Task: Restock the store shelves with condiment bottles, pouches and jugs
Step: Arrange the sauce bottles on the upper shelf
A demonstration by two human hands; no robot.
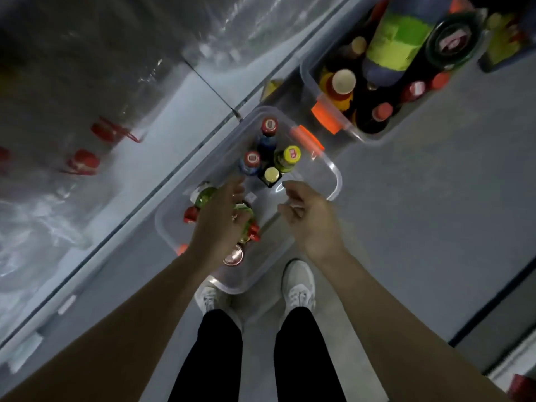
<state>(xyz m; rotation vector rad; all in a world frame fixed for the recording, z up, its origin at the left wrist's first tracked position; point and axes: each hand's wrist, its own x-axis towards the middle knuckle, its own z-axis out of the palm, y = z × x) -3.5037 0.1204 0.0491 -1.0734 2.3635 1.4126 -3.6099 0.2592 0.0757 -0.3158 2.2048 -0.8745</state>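
While left hand (220,224) covers a green bottle (204,197) (grip unclear), right hand (309,221) hangs loosely curled above bare bin (336,175) floor.

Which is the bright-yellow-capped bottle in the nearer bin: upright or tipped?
Upright. The yellow-capped bottle shows its round cap facing the overhead camera, body beneath, standing in the clear bin.

Two bins (336,181). The middle one holds a cluster of four bottles (268,145): two red-capped, two yellow-capped.

Left hand (220,219), right hand (310,219) above clear bin (334,172) of bottles (272,158).
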